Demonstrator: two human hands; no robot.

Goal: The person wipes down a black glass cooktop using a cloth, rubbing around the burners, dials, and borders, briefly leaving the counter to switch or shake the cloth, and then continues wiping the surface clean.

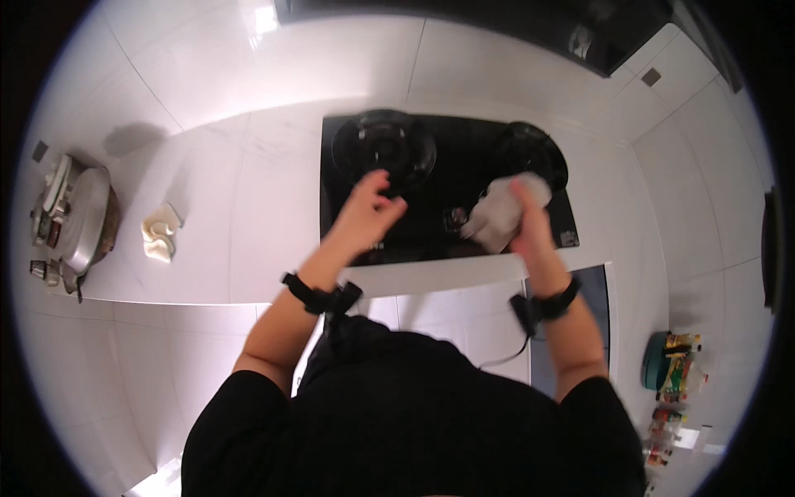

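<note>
A black two-burner cooktop (447, 168) is set in the white countertop in front of me. My right hand (531, 217) grips a pale grey cloth (497, 214) over the cooktop's right side, just below the right burner (528, 149). The cloth is bunched and slightly blurred. Close to the front of the left burner (385, 146), my left hand (371, 211) holds nothing; its fingers are curled with the thumb and fingertips apart. A control knob (456, 217) shows to the left of the cloth. Each wrist wears a black strap.
A folded cream cloth (160, 231) lies on the countertop (267, 205) at left. Beyond it stand metal pans and lids (87, 220). Bottles (680, 373) and a green container (654, 360) line the right counter. A dark range hood (497, 28) overhangs the back wall.
</note>
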